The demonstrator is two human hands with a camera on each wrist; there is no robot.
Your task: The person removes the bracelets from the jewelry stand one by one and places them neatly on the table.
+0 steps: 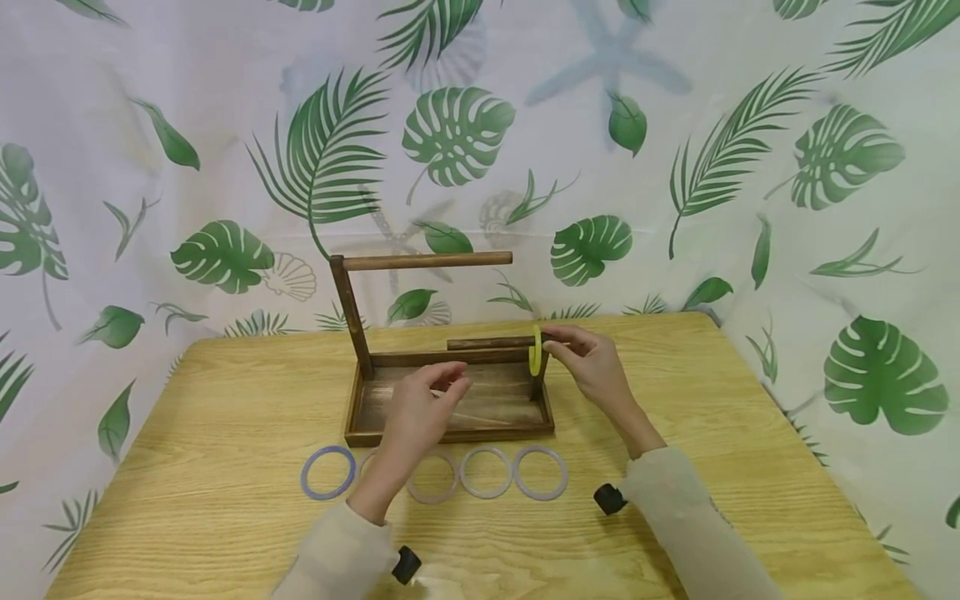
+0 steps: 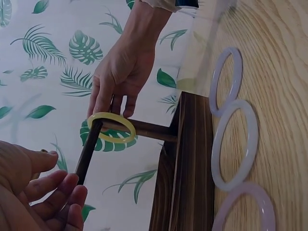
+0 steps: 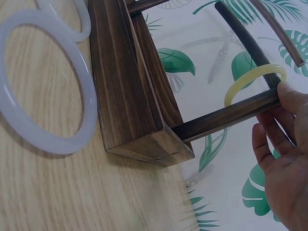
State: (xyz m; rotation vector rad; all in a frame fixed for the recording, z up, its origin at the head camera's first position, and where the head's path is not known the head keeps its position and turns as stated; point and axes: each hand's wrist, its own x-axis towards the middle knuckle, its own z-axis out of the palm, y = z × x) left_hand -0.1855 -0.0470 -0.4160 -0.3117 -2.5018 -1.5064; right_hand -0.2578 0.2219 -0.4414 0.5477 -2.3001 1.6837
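A yellow bangle (image 1: 536, 350) hangs on the lower bar of a dark wooden bangle stand (image 1: 450, 435), close to that bar's post. My right hand (image 1: 592, 364) is at the top of this post. In the right wrist view its thumb (image 3: 290, 98) lies on the post's end beside the bangle, with the other fingers behind the post. My left hand (image 1: 423, 404) is in front of the stand's tray, near the lower bar's free end. Its fingers (image 2: 60, 192) are loosely bent and hold nothing.
A blue bangle (image 1: 328, 472) and several pale bangles, one lavender (image 1: 541, 473), lie in a row on the wooden table (image 1: 225, 433) before the stand. The taller upper bar (image 1: 427, 261) juts out from the left post. A leaf-printed cloth (image 1: 675, 167) stands behind.
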